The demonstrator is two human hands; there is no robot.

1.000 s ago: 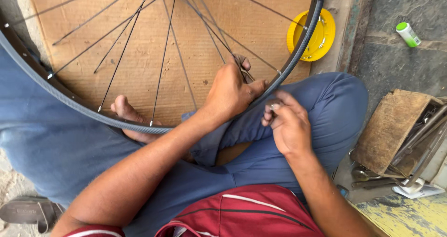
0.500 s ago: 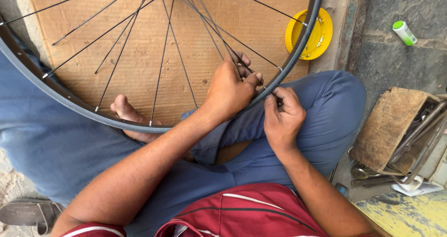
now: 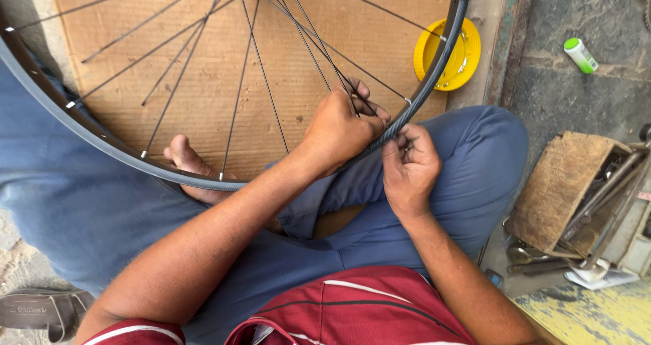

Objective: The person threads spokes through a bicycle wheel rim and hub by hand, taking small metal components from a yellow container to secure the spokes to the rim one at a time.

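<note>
Two hands meet at one short stretch of the bicycle wheel rim [image 3: 88, 131], and that meeting point is what matters. We see the wheel lying tilted across our crossed legs, its hub out of view at the top edge, so every spoke [image 3: 308, 36] runs its long axis from up there down and outward to the rim. Our left hand [image 3: 339, 128] reaches in from inside the hoop, fingers curled shut around a pair of spokes just where they end at the rim. Our right hand [image 3: 409, 165] sits on the outer side of the rim, touching it, fingertips pinched narrow against the rim's edge; whether something small is held in that pinch we cannot tell, for the fingers hide it. So the rim passes between the two hands, the left above and inside, the right below and outside, thumbs nearly touching. The right hand is the nearer one to the rim's outer face; the left is nearer the spoke ends. Our bare foot [image 3: 190, 162] shows under the rim to the left. Behind lies a cardboard sheet [image 3: 380, 26], with a yellow dish [image 3: 468, 60] just beyond the rim and a wooden tool box [image 3: 563, 189] well apart at the right.
</note>
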